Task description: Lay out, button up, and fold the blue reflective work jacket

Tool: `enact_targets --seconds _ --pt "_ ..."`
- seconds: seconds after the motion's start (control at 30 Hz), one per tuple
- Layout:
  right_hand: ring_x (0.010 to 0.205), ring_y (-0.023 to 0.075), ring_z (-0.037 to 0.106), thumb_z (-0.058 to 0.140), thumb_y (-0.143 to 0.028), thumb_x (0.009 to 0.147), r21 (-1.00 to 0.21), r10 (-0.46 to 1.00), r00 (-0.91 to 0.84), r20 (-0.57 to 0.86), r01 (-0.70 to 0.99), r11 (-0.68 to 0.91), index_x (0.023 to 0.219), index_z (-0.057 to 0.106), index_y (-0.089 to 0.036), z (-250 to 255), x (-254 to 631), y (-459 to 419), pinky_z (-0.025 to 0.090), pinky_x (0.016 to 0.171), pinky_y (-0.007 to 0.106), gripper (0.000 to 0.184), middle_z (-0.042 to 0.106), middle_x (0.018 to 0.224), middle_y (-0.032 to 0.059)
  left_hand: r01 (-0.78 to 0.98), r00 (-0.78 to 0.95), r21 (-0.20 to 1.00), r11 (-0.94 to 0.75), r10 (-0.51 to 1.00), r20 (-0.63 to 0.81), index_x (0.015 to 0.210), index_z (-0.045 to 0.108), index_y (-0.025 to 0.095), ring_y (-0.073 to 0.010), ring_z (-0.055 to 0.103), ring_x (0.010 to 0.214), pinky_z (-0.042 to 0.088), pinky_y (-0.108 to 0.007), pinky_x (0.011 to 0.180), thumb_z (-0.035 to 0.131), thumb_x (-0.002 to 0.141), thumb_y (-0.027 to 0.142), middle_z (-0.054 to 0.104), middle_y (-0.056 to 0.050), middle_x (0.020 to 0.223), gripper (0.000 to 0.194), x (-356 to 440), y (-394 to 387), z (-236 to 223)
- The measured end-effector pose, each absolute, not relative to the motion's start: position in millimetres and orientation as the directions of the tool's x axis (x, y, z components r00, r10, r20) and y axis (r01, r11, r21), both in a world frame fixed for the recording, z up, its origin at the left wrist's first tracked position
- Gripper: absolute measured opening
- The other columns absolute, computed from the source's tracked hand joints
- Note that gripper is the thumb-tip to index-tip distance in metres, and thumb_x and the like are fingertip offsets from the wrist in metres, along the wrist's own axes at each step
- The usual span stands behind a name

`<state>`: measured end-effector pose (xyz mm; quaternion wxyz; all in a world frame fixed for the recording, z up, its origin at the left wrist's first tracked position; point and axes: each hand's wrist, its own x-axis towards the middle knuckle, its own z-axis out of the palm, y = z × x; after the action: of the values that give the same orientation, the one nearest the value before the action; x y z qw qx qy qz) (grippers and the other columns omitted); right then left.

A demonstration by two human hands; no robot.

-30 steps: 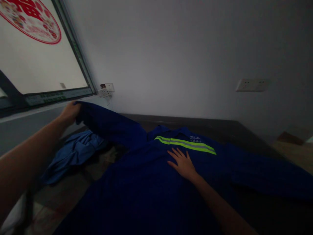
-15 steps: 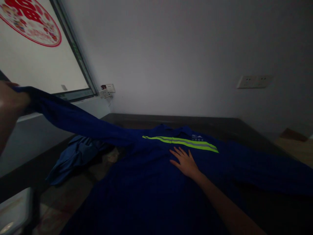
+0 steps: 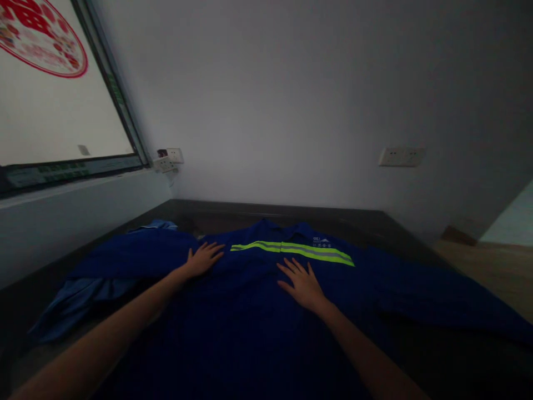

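A dark blue work jacket point(image 3: 258, 311) lies spread front side up, its collar towards the wall. A yellow-green reflective band point(image 3: 300, 250) crosses its chest, with a small white logo above the band. My left hand point(image 3: 205, 259) rests open on the shoulder at the left, where the sleeve joins. Flat on the chest just below the band lies my right hand point(image 3: 303, 286), fingers spread. The left sleeve stretches out over a lighter blue garment point(image 3: 87, 297); the other sleeve point(image 3: 441, 289) reaches out to the right. The lower part of the jacket is too dark to make out.
Under the jacket is a dark tabletop point(image 3: 208, 208) that meets a pale wall point(image 3: 266, 111). A window point(image 3: 54, 122) with a red round sticker is at the left. Wall sockets point(image 3: 402, 156) are at the right, others point(image 3: 169, 160) in the left corner.
My left hand has let go of the raised sleeve and moved right onto the shoulder. That sleeve now lies down over the lighter blue garment. My right hand stays on the chest.
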<state>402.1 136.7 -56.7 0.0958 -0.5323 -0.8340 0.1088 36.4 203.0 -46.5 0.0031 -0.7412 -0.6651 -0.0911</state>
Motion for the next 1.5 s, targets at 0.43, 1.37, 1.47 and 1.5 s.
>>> enact_targets --seconds 0.43,1.37,1.47,1.5 --pt "0.141 0.0225 0.018 0.028 -0.061 0.091 -0.336 0.886 -0.454 0.095 0.823 0.457 0.143 0.031 -0.034 -52.4 409.1 131.1 0.004 0.111 0.054 0.059 0.029 0.152 0.0025 0.999 0.013 0.037 -0.016 0.995 0.096 0.141 0.037 0.028 -0.0286 0.024 0.139 0.019 -0.058 0.108 0.029 0.094 0.034 0.032 -0.008 0.15 0.048 -22.4 203.3 -72.4" --pt "0.143 0.0229 0.008 0.026 -0.053 0.094 -0.398 0.863 -0.503 -0.037 0.8 0.449 0.145 0.026 -0.034 -43.2 404.8 35.8 -0.003 0.112 0.055 0.055 0.016 0.155 0.0005 0.926 0.369 0.074 -0.37 0.929 0.035 0.142 0.028 0.042 -0.0291 0.026 0.138 0.024 -0.058 0.108 0.032 0.093 0.049 0.025 0.0 0.152 0.05 101.2 58.0 -68.4" --pt "0.143 0.0252 0.005 0.036 -0.052 0.091 -0.458 0.85 -0.518 -0.095 0.781 0.425 0.146 0.024 -0.034 -38.0 406.9 28.0 -0.004 0.111 0.057 0.059 0.013 0.155 0.0009 0.919 0.391 0.077 -0.388 0.919 -0.046 0.14 0.033 0.044 -0.0298 0.033 0.135 0.025 -0.058 0.108 0.04 0.089 0.049 0.029 0.0 0.15 0.051 93.2 56.8 -54.9" --pt "0.142 0.027 0.007 0.04 -0.051 0.089 -0.474 0.844 -0.524 -0.119 0.777 0.415 0.145 0.027 -0.034 -33.3 408.5 28.0 -0.003 0.11 0.058 0.06 0.015 0.155 0.0013 0.915 0.401 0.075 -0.396 0.914 -0.063 0.137 0.038 0.044 -0.0297 0.038 0.132 0.025 -0.058 0.108 0.043 0.088 0.048 0.035 0.0 0.148 0.049 92.6 60.6 -47.3"
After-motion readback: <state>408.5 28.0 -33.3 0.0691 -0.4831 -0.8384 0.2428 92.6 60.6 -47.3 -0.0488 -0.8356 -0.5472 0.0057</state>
